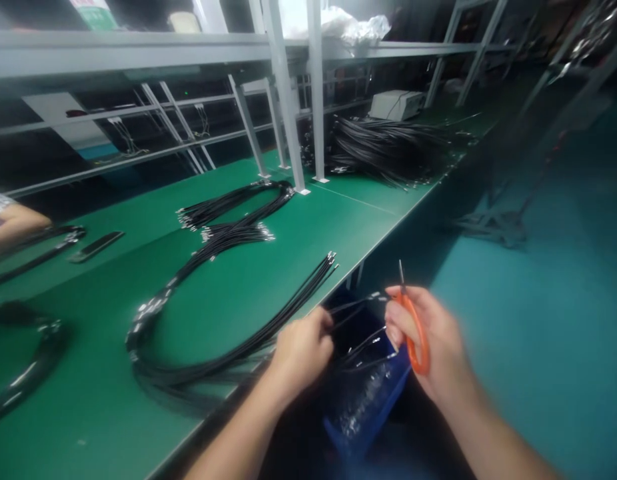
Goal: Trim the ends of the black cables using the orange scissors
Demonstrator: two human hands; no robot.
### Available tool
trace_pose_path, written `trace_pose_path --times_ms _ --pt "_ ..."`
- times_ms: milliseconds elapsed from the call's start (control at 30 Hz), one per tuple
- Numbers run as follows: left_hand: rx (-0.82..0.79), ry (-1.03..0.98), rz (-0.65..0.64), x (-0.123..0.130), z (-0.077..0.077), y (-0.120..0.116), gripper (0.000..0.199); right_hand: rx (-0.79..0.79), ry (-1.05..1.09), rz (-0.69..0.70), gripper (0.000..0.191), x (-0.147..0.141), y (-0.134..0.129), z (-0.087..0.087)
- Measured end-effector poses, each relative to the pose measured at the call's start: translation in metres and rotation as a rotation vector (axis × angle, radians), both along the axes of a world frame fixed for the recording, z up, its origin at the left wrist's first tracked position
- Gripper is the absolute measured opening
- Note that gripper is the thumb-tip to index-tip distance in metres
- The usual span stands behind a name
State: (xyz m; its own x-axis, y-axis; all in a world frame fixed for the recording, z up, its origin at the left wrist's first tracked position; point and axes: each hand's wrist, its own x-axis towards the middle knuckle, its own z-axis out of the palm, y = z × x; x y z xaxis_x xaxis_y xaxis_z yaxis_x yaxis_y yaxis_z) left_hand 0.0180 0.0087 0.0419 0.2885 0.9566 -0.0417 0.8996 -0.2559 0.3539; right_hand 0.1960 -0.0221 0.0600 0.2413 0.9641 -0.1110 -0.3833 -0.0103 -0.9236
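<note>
Left hand (302, 347) grasping cables (349, 307), right hand (446, 343) gripping orange scissors (419, 333), I judge this cable-handling step calls for steady ends next.

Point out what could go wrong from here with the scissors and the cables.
The scissors in the right hand are close to the strands that reach from the left hand, so a careless snip could nick a strand or a finger.

Those strands hang over the blue container, so a loose end might drop in.

The cable bundle lies along the edge of the green table; a tug could drag it off.
</note>
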Motion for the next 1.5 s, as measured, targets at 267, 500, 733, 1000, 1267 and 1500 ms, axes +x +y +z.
trace_pose_path --times_ms 267,500,733,1000,1267,1500 --pt "-0.010 -0.729 -0.161 0.042 0.024 0.004 0.024 -0.003 0.080 -0.099 0.032 0.004 -0.006 -0.004" --pt "-0.167 -0.947 -0.057 0.030 0.025 -0.017 0.015 0.057 0.215 -0.055 0.032 -0.009 -0.009 0.003" --pt "-0.131 -0.863 -0.038 0.034 0.027 -0.023 0.013 0.091 0.202 -0.054 0.029 -0.012 -0.009 0.006" --pt "-0.003 -0.742 -0.030 0.038 0.033 -0.029 0.014 0.102 0.216 -0.062 0.029 -0.013 -0.008 0.007" --pt "0.052 -0.710 -0.027 0.035 0.029 -0.033 0.015 0.074 0.216 -0.027 0.026 -0.014 -0.007 0.007" --pt "-0.102 -0.941 0.010 0.033 0.022 -0.035 0.010 -0.026 0.489 0.111 0.022 -0.018 -0.004 0.004"
